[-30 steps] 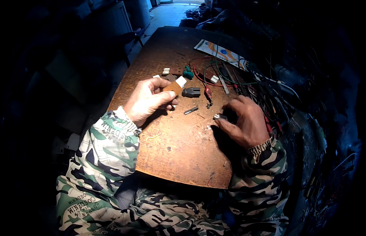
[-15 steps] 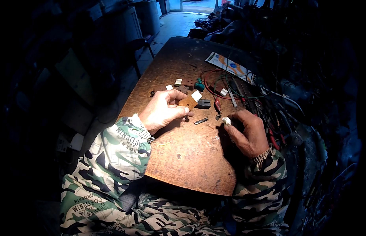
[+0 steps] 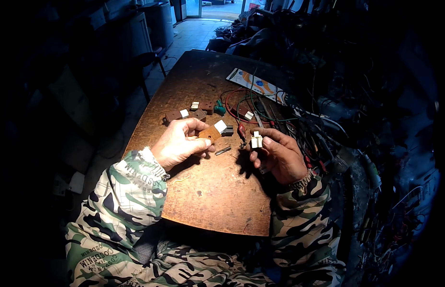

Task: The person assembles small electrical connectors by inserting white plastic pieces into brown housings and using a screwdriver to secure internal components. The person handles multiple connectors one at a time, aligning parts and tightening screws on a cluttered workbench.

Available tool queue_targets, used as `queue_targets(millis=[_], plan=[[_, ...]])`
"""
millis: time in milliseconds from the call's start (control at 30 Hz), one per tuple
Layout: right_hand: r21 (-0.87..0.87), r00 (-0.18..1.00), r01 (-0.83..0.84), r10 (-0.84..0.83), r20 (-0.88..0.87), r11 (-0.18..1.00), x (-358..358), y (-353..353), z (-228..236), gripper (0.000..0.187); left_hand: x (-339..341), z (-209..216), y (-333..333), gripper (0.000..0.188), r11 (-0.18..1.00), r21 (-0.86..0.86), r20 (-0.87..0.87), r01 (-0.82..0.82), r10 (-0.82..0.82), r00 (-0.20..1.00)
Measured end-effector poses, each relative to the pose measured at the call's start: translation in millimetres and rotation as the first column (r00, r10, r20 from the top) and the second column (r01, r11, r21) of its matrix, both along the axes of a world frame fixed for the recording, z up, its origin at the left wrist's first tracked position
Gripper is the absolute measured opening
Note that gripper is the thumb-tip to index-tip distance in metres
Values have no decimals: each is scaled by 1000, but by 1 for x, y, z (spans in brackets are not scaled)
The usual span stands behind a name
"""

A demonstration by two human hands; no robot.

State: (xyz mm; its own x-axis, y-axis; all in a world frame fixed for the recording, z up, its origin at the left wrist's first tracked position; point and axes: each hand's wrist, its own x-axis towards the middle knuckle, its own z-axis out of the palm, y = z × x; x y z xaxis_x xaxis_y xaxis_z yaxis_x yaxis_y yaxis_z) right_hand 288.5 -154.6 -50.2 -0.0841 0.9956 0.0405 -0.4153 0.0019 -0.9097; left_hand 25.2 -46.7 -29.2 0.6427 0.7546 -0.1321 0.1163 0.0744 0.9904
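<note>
left grip [image 3: 181, 145]: closing thumb against fingers, leaving no visible gap around the orange-brown block [image 3: 210, 135], whose white end is pointing up and away to the right.
right grip [image 3: 283, 155]: pinching a small white piece [image 3: 257, 141] between thumb and forefinger; lower fingers are curling beneath, and i cannot tell whether they are holding anything else.
step in hand: seemingly, both pieces are being held up under the light, well apart.
next move: probably calling for a firm pinch on the white piece, and care around the red clip [image 3: 241, 131] lying just left of the right grip.
between grips: a short dark rod [image 3: 223, 151] is lying near the left fingertips.
beyond left grip: a dark grey connector [image 3: 228, 130] is sitting just past the block; brown blocks [image 3: 173, 115] and a green clip [image 3: 219, 109] are lying farther off.
table [image 3: 208, 205]: showing worn brown wood, scuffs and specks.
right of right grip: wires and tools [image 3: 293, 128] are crowding.
room: mostly lying dark; tiled floor [image 3: 186, 40] is running toward a bright doorway [image 3: 215, 9].
</note>
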Motion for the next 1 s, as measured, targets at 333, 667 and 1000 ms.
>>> queue_targets(millis=[333,667,1000], plan=[[-38,989,67,-62,137,997,-2,-3,0,43,0,-8,3,42,997,-28,88,76,-73,993],[-33,992,34,-30,126,999,-2,-1,2,40,-2,-8,4,33,997,49,37,57,-59,998],[-28,971,93,-84,223,995,-5,-3,3,49,0,-9,4,34,997,10,55,73,-74,996]])
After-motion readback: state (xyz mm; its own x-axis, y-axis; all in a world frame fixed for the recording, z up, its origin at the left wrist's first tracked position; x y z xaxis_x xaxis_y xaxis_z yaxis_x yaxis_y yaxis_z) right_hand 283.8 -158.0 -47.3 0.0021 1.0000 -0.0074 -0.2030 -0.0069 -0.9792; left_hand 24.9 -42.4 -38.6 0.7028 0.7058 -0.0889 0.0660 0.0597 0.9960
